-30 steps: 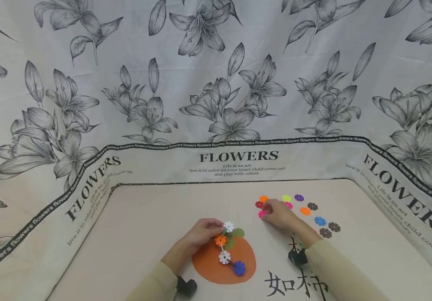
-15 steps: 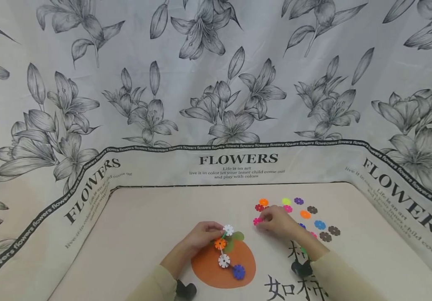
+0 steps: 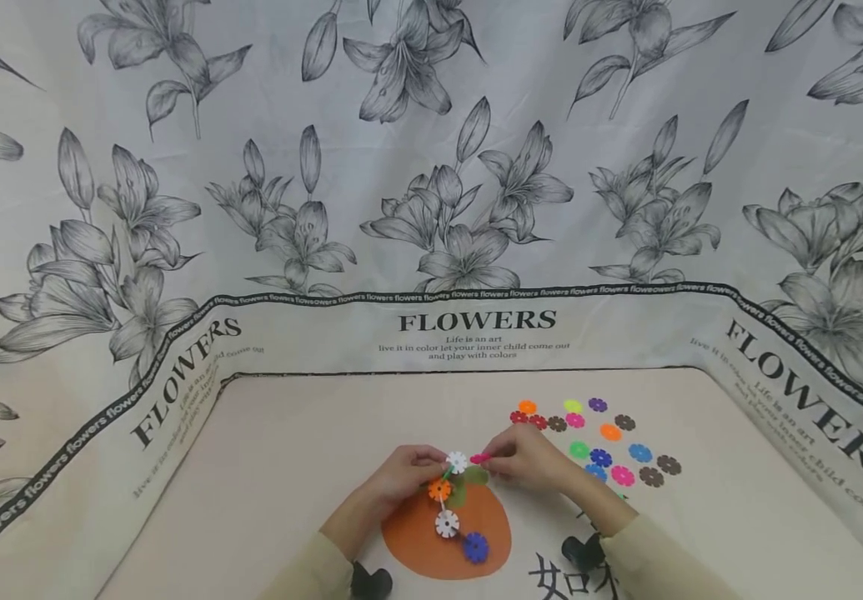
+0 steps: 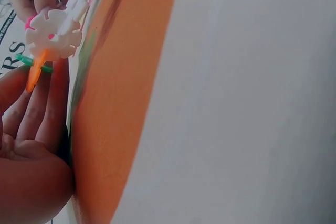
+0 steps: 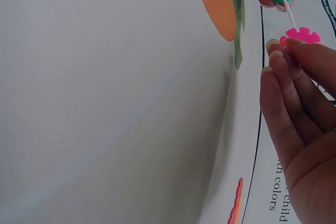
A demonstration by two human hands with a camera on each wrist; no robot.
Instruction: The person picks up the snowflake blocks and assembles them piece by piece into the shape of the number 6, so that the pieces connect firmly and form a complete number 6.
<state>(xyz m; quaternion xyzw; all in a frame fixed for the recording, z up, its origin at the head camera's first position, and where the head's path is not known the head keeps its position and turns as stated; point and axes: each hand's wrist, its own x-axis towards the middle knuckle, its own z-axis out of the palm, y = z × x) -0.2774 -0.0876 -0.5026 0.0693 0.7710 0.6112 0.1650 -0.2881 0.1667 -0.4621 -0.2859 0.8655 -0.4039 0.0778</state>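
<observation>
Flower-printed cloth (image 3: 476,333) behind, pale table (image 3: 288,500) below

At left, pinches a chain of notched discs (image 3: 447,517) by its green disc (image 4: 23,59) in bent fingers of the left hand (image 3: 398,477), over an orange fruit shape (image 3: 410,542). Just beside the upper white disc (image 3: 457,461), pinches a pink disc (image 3: 479,458) by its edge in the right hand (image 3: 532,458), fingertips together; cannot tell join from gap. Farther right, has loose coloured discs (image 3: 600,457) scattered flat.
</observation>
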